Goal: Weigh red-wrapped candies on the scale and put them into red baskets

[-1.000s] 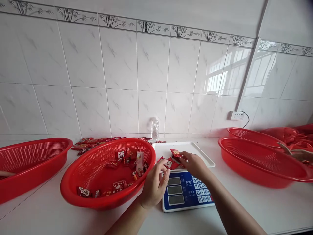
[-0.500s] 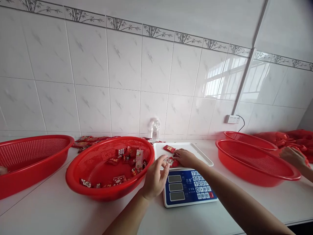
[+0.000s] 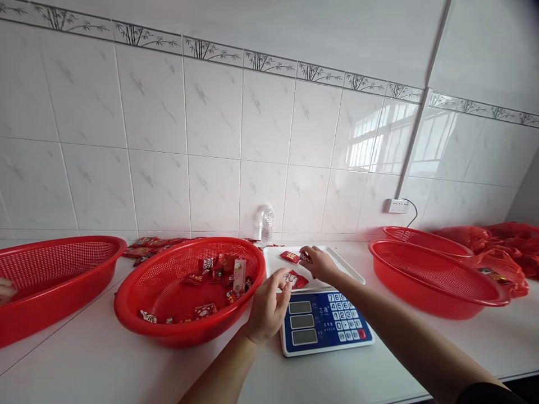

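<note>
My right hand (image 3: 320, 264) is over the white weighing tray (image 3: 345, 264), fingers closed on a small dark-red snack packet (image 3: 306, 258). A red packet (image 3: 289, 256) lies on the tray just left of those fingers. Nearer to me, more red packets (image 3: 298, 279) with white lettering lie at the tray's front edge. My left hand (image 3: 269, 308) hovers between the basket and the scale (image 3: 324, 322), thumb apart from the bent fingers, with nothing visible in it; its fingertips are close to the front packets. The scale's displays show no readable digits.
A red basket (image 3: 138, 280) with several packets stands to my left. Beyond it, another person's hand (image 3: 6, 290) reaches into a second red basket (image 3: 63, 292). Red basins (image 3: 425, 286) and red plastic bags (image 3: 501, 269) are at right. A clear bottle (image 3: 266, 224) stands by the wall.
My right hand has moved slightly back on the tray with the small packet, uncovering the front packets. The other person's hand at the right has left, and a red bag shows there.
</note>
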